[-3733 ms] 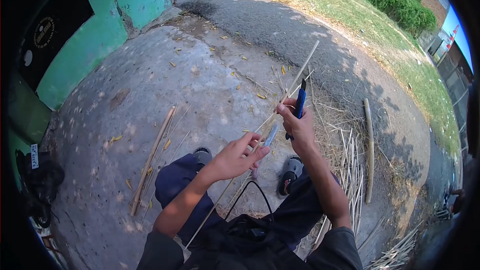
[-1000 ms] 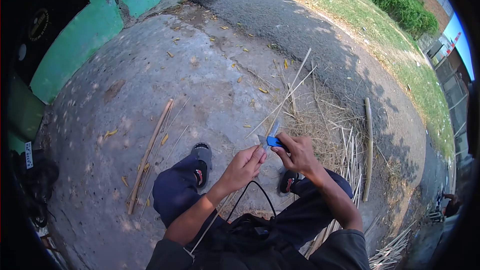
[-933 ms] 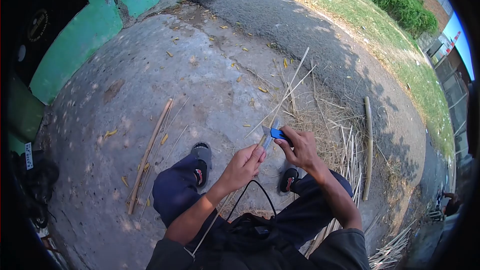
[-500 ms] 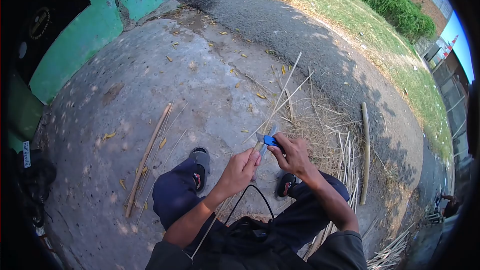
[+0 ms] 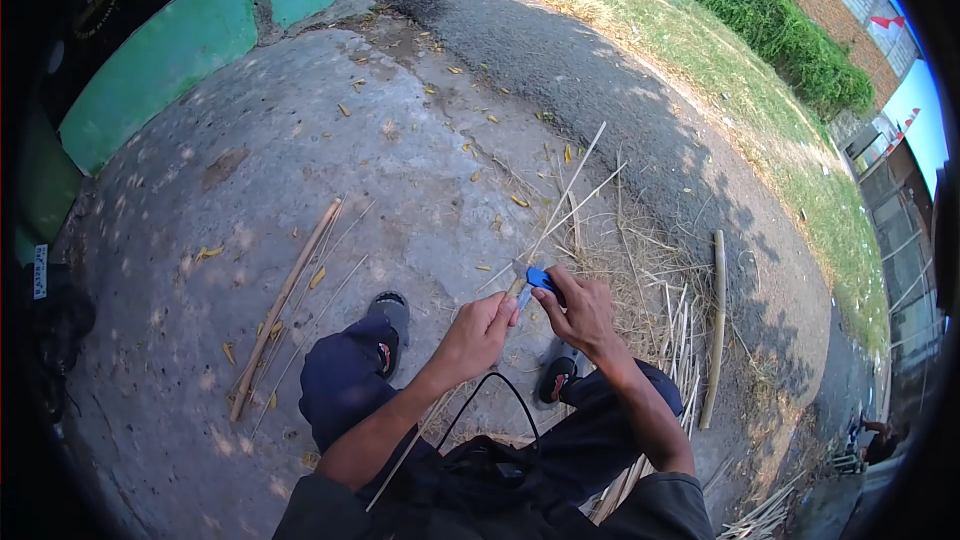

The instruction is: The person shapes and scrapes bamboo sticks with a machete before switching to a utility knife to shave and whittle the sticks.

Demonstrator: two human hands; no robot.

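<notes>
My left hand (image 5: pixel 474 336) is closed round a pale bamboo strip (image 5: pixel 515 288), its end showing just beyond the thumb. A thin length (image 5: pixel 402 466) emerges below my left forearm and runs toward my lap; I cannot tell whether it is the same piece. My right hand (image 5: pixel 584 320) grips a blue utility knife (image 5: pixel 543 281), thumb and fingers wrapped on its handle. The knife lies against or very near the strip's end; the exact contact is too small to make out. Beyond the hands, long thin bamboo slivers (image 5: pixel 574 194) reach up and right.
A bamboo pole (image 5: pixel 285 311) and thin strips lie on the concrete to the left. Rightward are shavings (image 5: pixel 632 272), a pile of split strips (image 5: pixel 679 345) and another pole (image 5: pixel 715 330). My shoes (image 5: pixel 389 318) flank the work. A green wall (image 5: pixel 165 70) stands far left.
The camera view has tilted and shifted slightly, so the ground things sit a little differently. Both hands stay together at the strip's end, with the knife's angle slightly changed.
</notes>
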